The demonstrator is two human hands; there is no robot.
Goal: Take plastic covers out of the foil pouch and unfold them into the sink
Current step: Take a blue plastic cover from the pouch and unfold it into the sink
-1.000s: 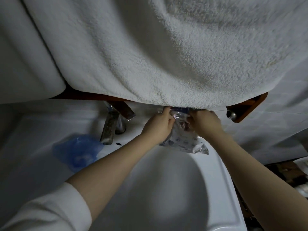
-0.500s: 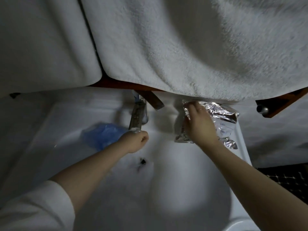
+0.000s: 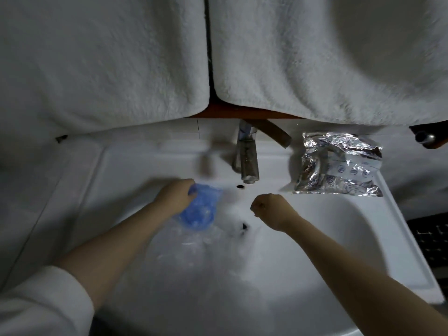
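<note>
Dim, motion-blurred shot; the two white terry towels (image 3: 315,57) hanging from a wooden rail cover the top half and hide the wall behind. Contents of the foil pouch (image 3: 339,166) can't be made out: it lies crumpled, silver and shiny with small printed symbols, on the sink's back right ledge, just right of the faucet (image 3: 246,156), touched by neither hand. Left hand (image 3: 175,196) grips a bunched blue plastic cover (image 3: 197,207) at the basin's back left slope, fingers curled round its top edge, fingertips hidden in the folds. Below it a smeared clear, filmy patch sits in the basin, too blurred to tell what it is. Right hand (image 3: 271,208) hovers over the basin near the dark drain (image 3: 243,225), fingers curled into a fist; cannot tell if it pinches anything. White glossy sink (image 3: 339,238), rounded bowl, front rim cut off by frame bottom. Metal faucet is dull, spout over a small overflow hole. White sleeve (image 3: 41,304) on left arm, partly cropped.
</note>
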